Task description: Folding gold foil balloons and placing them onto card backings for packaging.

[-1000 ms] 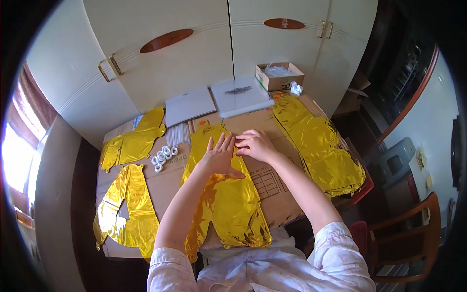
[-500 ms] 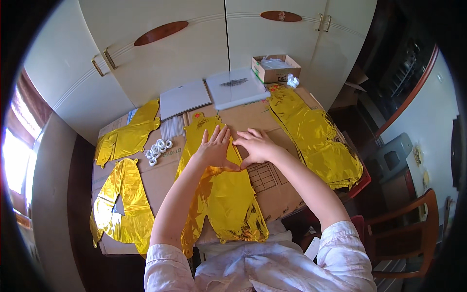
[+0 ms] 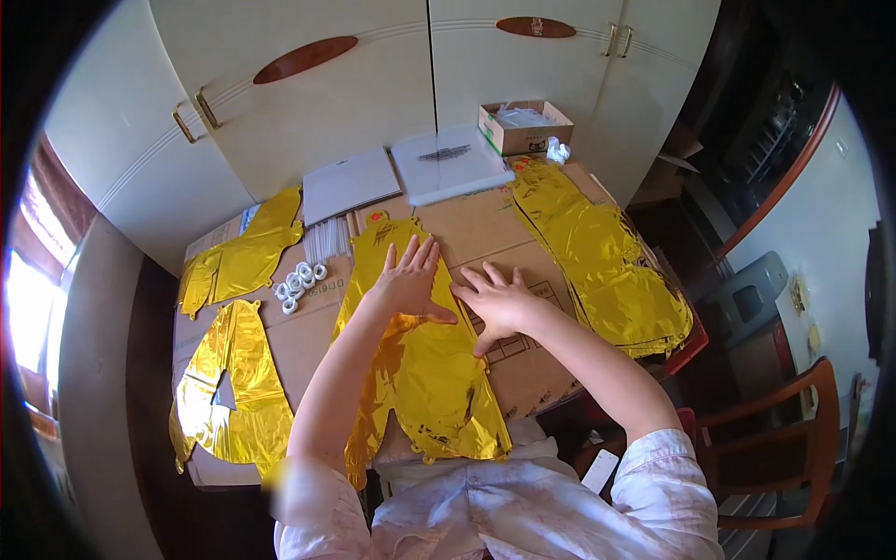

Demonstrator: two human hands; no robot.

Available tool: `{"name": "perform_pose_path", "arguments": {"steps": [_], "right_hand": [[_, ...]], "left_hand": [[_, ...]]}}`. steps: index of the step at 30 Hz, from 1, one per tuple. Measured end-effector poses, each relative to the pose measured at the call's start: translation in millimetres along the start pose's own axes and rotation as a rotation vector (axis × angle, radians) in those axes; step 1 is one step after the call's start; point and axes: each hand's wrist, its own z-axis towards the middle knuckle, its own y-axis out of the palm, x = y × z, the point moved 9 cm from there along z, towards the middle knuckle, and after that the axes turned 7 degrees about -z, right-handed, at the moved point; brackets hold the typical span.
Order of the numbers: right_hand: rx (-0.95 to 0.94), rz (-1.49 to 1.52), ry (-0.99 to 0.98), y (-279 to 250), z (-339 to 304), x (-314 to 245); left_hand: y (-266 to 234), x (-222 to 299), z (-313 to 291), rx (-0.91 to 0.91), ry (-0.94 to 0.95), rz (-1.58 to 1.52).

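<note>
Since the lettering jumps out first: there's a short line of green characters on the cardboard covering the table, left of the middle gold foil piece. A dark printed grid sits to the foil's right, partly behind the right hand. The open carton at the far edge has dark print on its side, and the foil's far end carries a little red mark.

That foil lies flattish, running from the middle of the far half down to the near edge and hanging past it a bit. Left hand is palm down over its upper part, fingers stretched out, thumb out sideways, pinching nothing. Right hand's fingers are splayed too, fingertips right at the foil's right edge; can't tell how hard either one presses. More foil lies along the right edge, by the far left corner and by the near left corner.
</note>
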Motion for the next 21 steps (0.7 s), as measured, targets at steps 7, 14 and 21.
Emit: {"name": "perform_pose_path", "arguments": {"steps": [7, 14, 21], "right_hand": [[-0.048, -0.054, -0.018, 6.3, -10.8, -7.4], [-0.05, -0.062, -0.03, 12.8, -18.9, -9.6], [-0.026, -0.088, -0.038, 12.8, -20.6, -10.2]], "left_hand": [[-3.0, 2.2, -2.4, -0.024, -0.017, -0.003], [-6.8, 5.3, 0.0, -0.04, -0.015, 0.057], [-8.6, -6.2, 16.3, 0.036, -0.036, 0.023]]}}
